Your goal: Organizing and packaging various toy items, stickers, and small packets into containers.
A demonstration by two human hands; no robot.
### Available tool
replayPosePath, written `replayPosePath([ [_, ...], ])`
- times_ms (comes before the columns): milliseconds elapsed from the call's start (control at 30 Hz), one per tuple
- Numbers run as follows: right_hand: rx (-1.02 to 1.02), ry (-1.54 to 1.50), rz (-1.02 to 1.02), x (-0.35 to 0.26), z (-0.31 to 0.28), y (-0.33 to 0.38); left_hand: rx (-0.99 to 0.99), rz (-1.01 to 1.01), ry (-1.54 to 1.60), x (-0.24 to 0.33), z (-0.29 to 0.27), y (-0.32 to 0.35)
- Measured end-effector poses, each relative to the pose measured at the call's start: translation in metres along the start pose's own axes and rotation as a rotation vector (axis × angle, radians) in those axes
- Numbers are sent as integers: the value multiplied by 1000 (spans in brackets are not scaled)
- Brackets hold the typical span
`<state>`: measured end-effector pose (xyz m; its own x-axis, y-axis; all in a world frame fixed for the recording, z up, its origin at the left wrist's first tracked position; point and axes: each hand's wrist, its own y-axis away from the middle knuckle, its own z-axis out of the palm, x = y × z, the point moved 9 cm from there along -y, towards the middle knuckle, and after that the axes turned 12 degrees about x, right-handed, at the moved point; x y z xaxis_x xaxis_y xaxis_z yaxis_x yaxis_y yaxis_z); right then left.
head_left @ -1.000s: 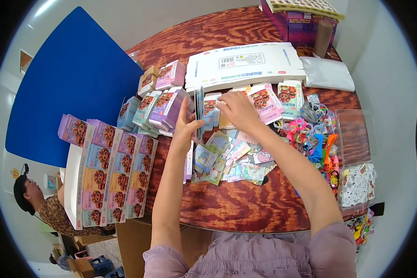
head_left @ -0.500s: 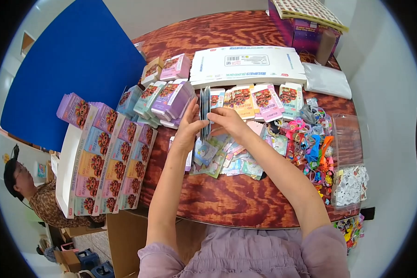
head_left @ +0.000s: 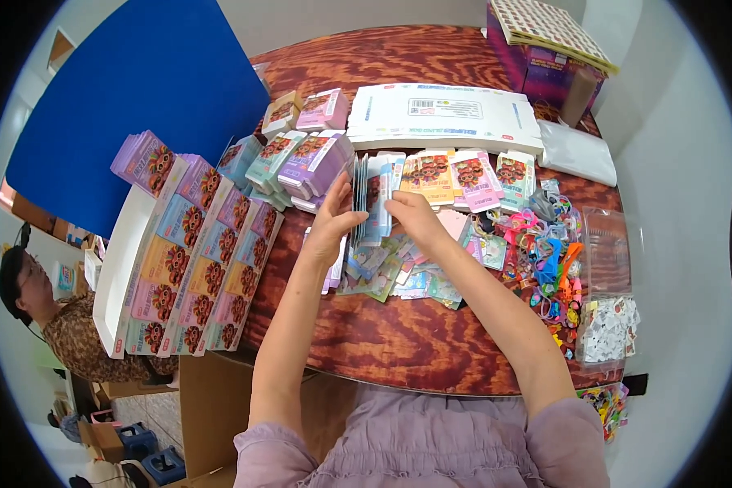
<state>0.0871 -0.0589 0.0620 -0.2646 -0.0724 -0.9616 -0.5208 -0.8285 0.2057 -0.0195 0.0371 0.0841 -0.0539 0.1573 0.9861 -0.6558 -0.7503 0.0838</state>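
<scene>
My left hand (head_left: 330,228) grips a thin stack of flattened small boxes (head_left: 359,195), held upright and seen edge-on. Beside that stack, my right hand (head_left: 417,220) pinches one light blue flattened box (head_left: 377,213) by its right edge, its printed face partly turned toward me. Below both hands lies a loose pile of pastel printed cards (head_left: 419,281). Behind them, yellow flattened boxes (head_left: 431,175), pink flattened boxes (head_left: 477,179) and green flattened boxes (head_left: 515,175) lie in small overlapping piles.
Stacked purple boxes (head_left: 311,167) stand left of my hands. Long display trays (head_left: 142,276) of packed boxes fill the left edge. A white carton (head_left: 439,114) lies behind. Colourful trinkets (head_left: 553,260) and a clear plastic case (head_left: 608,252) are at right. A person (head_left: 65,317) sits at far left.
The light blue box in my right hand has come away from the stack, to the right, and now shows its face. My left hand keeps hold of the rest. The view has shifted slightly.
</scene>
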Motion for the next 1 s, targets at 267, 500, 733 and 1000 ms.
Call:
replayPosePath([
  [267,428,233,-302,0,-51,-41,98,-36,24,13,-12,16],
  [500,651,499,-267,-18,-56,-80,87,-26,18,22,-21,35],
  [733,679,828,-483,-35,-53,-60,158,-53,-112,40,-25,86],
  [1000,-155,67,-441,-153,32,192,104,192,-1052,5,-4,240],
])
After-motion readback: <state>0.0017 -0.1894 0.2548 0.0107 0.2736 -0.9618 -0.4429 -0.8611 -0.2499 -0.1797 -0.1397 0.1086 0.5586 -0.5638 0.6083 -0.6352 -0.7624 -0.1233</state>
